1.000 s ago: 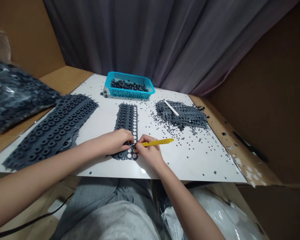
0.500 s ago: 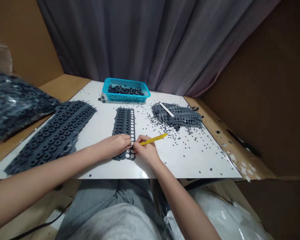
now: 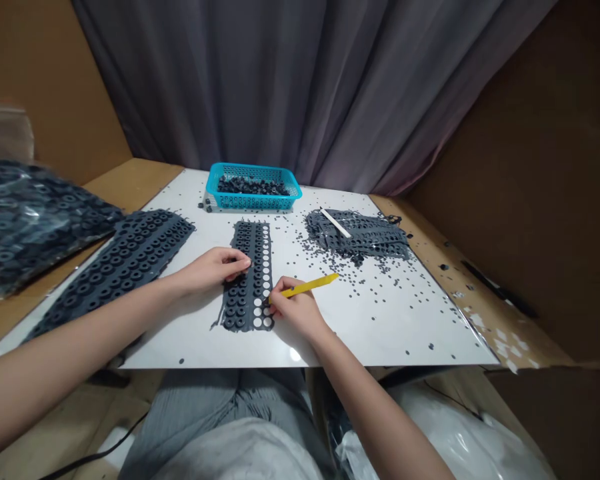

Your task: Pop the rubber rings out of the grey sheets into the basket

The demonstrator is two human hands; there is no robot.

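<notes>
A dark grey rubber sheet (image 3: pixel 253 248) of moulded rings lies in front of me, with a column of open round holes along its right side and two holes side by side at its near end. Over its left edge is my left hand (image 3: pixel 215 267), thumb and fingertips pinched together; whatever may be between them is too small to make out. My right hand (image 3: pixel 297 305) grips a slim yellow pen-like tool (image 3: pixel 313 285) beside the sheet's lower right edge. The tool's working tip is mostly hidden by the fingers near the holes.
A blue basket (image 3: pixel 254 201) of small dark rings stands at the back. Stacked ring sheets (image 3: pixel 125 257) and a clear bag of rings (image 3: pixel 35 220) are on the left. To the right, punched sheets (image 3: pixel 370 233) carry a white strip (image 3: pixel 336 223), with small dark discs scattered around.
My left hand has lifted off the lower holes and moved up and left over the sheet, uncovering its near rows. My right hand stays near the right edge with the yellow tool.
</notes>
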